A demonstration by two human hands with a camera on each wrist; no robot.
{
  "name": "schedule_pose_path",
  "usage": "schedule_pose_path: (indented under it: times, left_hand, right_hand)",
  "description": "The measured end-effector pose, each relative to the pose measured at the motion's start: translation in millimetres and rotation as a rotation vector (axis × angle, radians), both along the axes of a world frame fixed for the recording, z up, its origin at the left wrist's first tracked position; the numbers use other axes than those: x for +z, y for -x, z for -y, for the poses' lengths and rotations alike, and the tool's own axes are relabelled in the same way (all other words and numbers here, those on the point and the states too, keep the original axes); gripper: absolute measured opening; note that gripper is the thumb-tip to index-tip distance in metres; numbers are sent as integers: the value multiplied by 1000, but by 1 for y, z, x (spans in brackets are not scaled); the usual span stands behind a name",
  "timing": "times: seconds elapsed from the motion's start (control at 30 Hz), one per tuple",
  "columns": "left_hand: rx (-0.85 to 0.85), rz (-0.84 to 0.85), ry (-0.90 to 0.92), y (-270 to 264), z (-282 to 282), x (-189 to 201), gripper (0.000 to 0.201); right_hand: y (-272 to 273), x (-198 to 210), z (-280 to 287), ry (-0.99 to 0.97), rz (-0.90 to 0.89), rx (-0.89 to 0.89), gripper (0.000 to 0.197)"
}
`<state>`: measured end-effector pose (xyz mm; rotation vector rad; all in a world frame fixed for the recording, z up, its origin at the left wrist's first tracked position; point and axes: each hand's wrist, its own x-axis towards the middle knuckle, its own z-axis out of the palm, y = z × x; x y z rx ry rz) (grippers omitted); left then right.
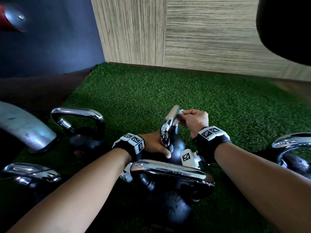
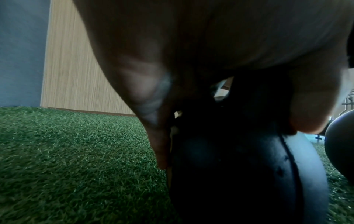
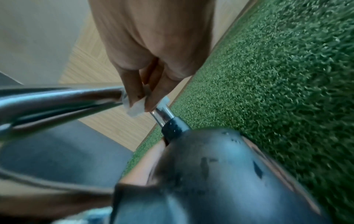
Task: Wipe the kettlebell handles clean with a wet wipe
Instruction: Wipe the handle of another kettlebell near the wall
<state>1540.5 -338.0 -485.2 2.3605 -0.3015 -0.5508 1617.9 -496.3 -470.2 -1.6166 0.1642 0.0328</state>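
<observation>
The chrome handle (image 1: 169, 121) of the middle kettlebell (image 1: 176, 148), which stands on the artificial grass (image 1: 168, 91), is under work. The right hand (image 1: 193, 121) pinches the wet wipe (image 3: 137, 108) around the handle's far bend. The left hand (image 1: 154, 145) clasps the kettlebell low down. It seems best to keep the wipe wrapped around the bar and slide it firmly along every side.

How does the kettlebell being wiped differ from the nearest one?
On the wiped kettlebell, left hand grips the body, right hand pinches a wet wipe on the handle; no hand holds the near kettlebell. The wiped one's handle shows edge-on, the near one's crosswise. Both: chrome handles, black bodies.
</observation>
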Motion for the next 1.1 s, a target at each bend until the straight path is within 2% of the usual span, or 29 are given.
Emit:
schedule_pose_path:
  times: [0.17, 0.3, 0.4, 0.53, 0.63, 0.77, 0.8, 0.83, 0.9, 0.93, 1.0, 1.1]
  left_hand:
    - [66, 25, -49, 5, 0, -2, 27]
    - [112, 23, -63, 8, 5, -1, 32]
    - [117, 2, -90, 11, 8, 2, 37]
    - [119, 16, -101, 16, 8, 4, 34]
    - [111, 8, -107, 22, 10, 6, 30]
    - [104, -20, -185, 26, 13, 13, 29]
    - [93, -11, -224, 28, 13, 14, 31]
    - [72, 0, -277, 30, 10, 17, 42]
    - [-1, 78, -434, 45, 7, 31, 61]
    - [-8, 50, -485, 49, 5, 35, 63]
    - [104, -42, -488, 44, -2, 34, 57]
    - [202, 27, -361, 38, -1, 67, 36]
  right_hand:
    - [-9, 3, -1, 268, 119, -27, 20]
    - [-8, 6, -4, 410, 88, -18, 24]
    - [-6, 9, -5, 440, -17, 84, 12]
    - [-7, 3, -6, 509, 66, 39, 9]
    - [-4, 3, -4, 643, 33, 170, 21]
    - [-4, 21, 5, 707, -100, 326, 30]
    - [-5, 24, 9, 728, -84, 344, 29]
    - [-5, 27, 13, 743, -30, 340, 25]
    - [-2, 37, 18, 770, 149, 292, 13]
    - [-1, 43, 20, 784, 256, 274, 10]
    - [2, 55, 22, 793, 429, 332, 20]
    - [13, 74, 23, 919, 516, 606, 38]
